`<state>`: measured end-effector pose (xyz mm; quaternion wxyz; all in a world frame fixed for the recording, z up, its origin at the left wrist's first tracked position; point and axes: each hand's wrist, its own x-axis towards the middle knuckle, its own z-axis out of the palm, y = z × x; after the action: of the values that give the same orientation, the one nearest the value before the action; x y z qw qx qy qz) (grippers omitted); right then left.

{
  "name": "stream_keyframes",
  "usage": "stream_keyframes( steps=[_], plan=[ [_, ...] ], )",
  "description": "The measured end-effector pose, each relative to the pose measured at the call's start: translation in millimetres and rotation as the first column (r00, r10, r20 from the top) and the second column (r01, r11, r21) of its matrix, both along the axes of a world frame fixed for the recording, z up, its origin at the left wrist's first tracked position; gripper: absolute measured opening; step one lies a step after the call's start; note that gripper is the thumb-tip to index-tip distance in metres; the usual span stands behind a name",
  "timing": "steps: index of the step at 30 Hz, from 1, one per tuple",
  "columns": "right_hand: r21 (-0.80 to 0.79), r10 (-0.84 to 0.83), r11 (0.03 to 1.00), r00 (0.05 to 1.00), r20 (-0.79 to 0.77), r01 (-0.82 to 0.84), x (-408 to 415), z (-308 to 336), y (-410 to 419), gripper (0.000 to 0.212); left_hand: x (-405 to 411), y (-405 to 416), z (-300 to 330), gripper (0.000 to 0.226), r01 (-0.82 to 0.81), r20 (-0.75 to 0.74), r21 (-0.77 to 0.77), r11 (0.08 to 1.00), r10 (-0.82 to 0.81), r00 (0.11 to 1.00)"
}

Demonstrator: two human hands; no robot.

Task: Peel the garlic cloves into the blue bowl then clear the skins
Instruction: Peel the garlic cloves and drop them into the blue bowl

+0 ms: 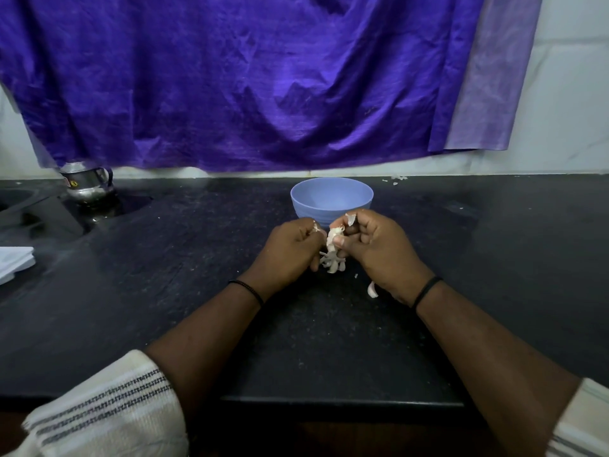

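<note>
The blue bowl [332, 198] stands on the black counter [164, 258] just beyond my hands; what lies inside it is hidden from this angle. My left hand [290, 249] and my right hand [375, 245] meet in front of the bowl, fingers curled. Between them they pinch a garlic clove [333, 240] with pale skin partly torn off. A bit of skin sticks up at my right fingertips. Loose garlic skins [333, 263] lie in a small pile on the counter right below the hands. One more curled skin piece [372, 289] lies under my right wrist.
A steel jug [88, 183] stands at the back left beside a recessed sink area. White folded cloth [14, 262] lies at the left edge. A purple cloth [263, 80] hangs over the back wall. A few skin scraps [395, 180] lie at the counter's back.
</note>
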<state>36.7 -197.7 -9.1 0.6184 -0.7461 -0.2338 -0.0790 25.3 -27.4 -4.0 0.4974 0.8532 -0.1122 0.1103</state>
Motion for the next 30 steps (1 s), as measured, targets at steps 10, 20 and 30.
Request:
stream_keyframes(
  steps=[10,20,30],
  plan=[
    [-0.018,-0.060,0.998,0.998,-0.026,0.060,0,2,-2,0.021,5,10,-1,0.025,-0.039,0.058,0.172,0.984,0.029,0.998],
    [-0.004,-0.082,0.997,0.983,-0.162,0.082,2,4,-1,0.012,1,14,5,0.014,-0.068,0.163,0.244,0.967,0.028,0.986],
    [0.136,0.074,0.990,0.970,-0.231,-0.043,-4,8,1,0.015,8,9,-2,0.009,0.015,0.141,0.099,0.995,-0.029,0.990]
  ],
)
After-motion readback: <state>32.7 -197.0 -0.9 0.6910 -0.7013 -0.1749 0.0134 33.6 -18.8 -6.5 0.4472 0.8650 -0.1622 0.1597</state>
